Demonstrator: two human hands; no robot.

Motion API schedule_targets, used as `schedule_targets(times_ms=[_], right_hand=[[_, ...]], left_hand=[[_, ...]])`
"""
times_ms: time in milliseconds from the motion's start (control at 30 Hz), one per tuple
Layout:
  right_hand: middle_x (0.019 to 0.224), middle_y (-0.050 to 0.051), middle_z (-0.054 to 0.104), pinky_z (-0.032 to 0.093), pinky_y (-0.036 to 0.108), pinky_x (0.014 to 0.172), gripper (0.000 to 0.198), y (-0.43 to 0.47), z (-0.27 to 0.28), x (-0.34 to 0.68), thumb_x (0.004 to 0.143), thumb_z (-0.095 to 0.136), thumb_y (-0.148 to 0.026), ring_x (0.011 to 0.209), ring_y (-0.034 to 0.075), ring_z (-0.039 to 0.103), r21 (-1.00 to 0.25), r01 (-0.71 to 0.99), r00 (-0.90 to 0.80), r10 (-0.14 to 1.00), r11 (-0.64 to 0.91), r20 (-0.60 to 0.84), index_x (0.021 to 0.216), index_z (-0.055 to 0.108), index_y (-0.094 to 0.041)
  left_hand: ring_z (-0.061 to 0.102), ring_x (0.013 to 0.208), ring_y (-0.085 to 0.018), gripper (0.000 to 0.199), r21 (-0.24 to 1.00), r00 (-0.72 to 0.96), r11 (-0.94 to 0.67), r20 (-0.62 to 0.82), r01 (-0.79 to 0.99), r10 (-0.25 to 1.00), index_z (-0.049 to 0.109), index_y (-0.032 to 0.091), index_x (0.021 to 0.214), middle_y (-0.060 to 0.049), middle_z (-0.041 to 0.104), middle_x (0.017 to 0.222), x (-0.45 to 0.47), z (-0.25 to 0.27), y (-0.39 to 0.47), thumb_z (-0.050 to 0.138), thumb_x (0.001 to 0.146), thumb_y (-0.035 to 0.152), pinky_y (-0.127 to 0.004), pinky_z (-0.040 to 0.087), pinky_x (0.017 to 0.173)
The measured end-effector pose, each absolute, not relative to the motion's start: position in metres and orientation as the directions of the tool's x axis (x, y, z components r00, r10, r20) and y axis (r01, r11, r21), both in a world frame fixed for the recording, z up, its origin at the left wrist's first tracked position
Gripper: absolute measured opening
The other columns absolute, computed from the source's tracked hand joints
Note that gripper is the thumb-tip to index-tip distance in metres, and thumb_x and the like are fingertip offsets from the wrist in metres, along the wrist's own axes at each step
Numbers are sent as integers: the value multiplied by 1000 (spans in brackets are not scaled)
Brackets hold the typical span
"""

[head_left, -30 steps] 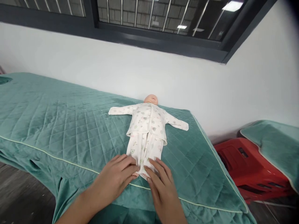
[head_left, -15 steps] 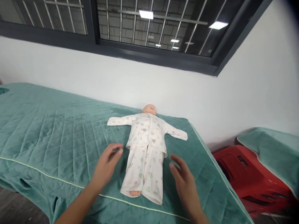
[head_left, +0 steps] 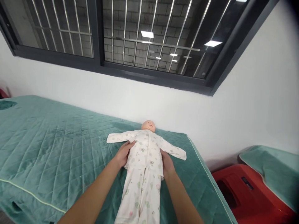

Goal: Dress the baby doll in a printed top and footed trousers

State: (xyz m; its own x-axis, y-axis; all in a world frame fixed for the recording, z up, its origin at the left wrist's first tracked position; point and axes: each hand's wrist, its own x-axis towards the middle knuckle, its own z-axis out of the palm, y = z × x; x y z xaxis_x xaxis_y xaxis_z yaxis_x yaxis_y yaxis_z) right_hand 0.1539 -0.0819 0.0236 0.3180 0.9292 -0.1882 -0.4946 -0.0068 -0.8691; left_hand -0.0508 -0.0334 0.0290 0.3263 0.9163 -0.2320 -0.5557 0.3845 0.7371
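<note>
A baby doll [head_left: 148,125] lies on its back, its head by the wall and its legs toward me. It wears a white patterned pajama top [head_left: 145,151] and matching trousers [head_left: 140,194], with both sleeves stretched out sideways. My left hand [head_left: 124,153] clasps the doll's side below the armpit, thumb on the front of the top and the other fingers partly hidden. On the opposite side, my right hand [head_left: 167,163] holds the torso under the other sleeve; most of its fingers are behind the doll. The feet fall outside the view.
A green quilted cover [head_left: 77,137] with a pale piped edge lies beneath the doll. To the right stands a red plastic chair or stool [head_left: 243,189], partly under a green cloth [head_left: 273,168]. Behind are a white wall [head_left: 116,96] and a dark-framed barred window [head_left: 149,74].
Both hands have moved forward from beside the doll's legs and closed on the sides of its torso. The view has tilted upward, so the scene sits lower.
</note>
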Motion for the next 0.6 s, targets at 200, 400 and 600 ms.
schedule_targets(times_ms=[200,400,600], right_hand=[[88,4,78,58,38,84,31,-67,37,161,72,72,-29,95,28,71,-883,-468,329,923,-23,-198,100,71,-17],[86,5,78,58,40,83,30,-49,50,169,70,70,-24,96,29,71,-879,-474,319,923,-41,-215,98,72,-15],[91,7,78,57,40,85,31,-45,40,175,72,71,-24,99,29,71,-856,-511,281,927,-75,-249,101,71,-14]], left_hand=[[72,82,-21,43,735,323,363,-204,-574,924,65,14,105,-11,75,100,-41,36,-15,83,68,27,-31,56,75],[72,84,-22,49,728,309,374,-230,-575,923,63,13,107,-11,75,100,-28,34,8,86,65,27,-30,56,77],[71,90,-23,43,717,337,381,-212,-585,917,66,13,105,-12,74,105,-27,20,13,82,69,30,-33,56,82]])
